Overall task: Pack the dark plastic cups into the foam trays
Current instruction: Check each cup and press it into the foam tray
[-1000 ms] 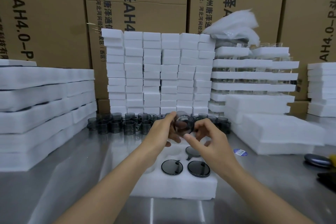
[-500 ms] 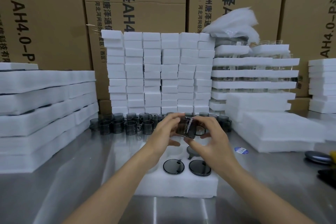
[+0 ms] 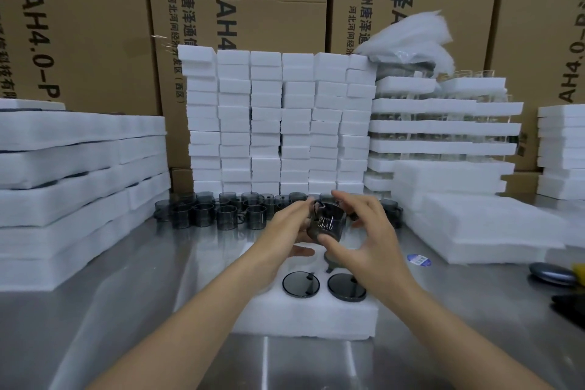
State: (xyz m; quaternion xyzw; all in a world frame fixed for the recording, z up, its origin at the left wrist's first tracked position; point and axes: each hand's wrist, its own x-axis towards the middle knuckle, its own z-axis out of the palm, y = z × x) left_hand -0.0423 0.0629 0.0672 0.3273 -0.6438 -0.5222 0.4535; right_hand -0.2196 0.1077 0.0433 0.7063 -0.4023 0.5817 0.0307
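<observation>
**A:** What are your hands doing, seen from the head camera?

**B:** I am holding one dark cup [image 3: 327,222] in the air between both hands. My left hand [image 3: 285,231] is curling its fingers against the left side of the cup. My right hand [image 3: 370,241] is pinching it from the other side, with the thumb pressing low on the front wall and the fingers arching over the top. I cannot tell which way the mouth of the cup is facing.

**A:** And where is the tray lying?

**B:** The foam tray [image 3: 310,320] is lying directly under my grip, on the metal table [image 3: 142,279]. Two cups [image 3: 300,284] are sitting side by side in its round pockets, just below my right wrist, and they are showing flat dark discs. A third cup [image 3: 332,258] is hiding partly under my right thumb, so I cannot tell how it is sitting.

**A:** What is standing beyond the grip?

**B:** Just behind my fingers, loose cups [image 3: 221,212] are standing in a row that is stretching mostly to the left. Behind them, small foam blocks [image 3: 278,123] are rising in neat columns. Wide foam sheets [image 3: 79,168] are lying stacked to the left of my left hand. Cardboard boxes [image 3: 79,25] are standing behind everything. A blue sticker [image 3: 418,260] is lying on the table near my right hand, on its right.
</observation>
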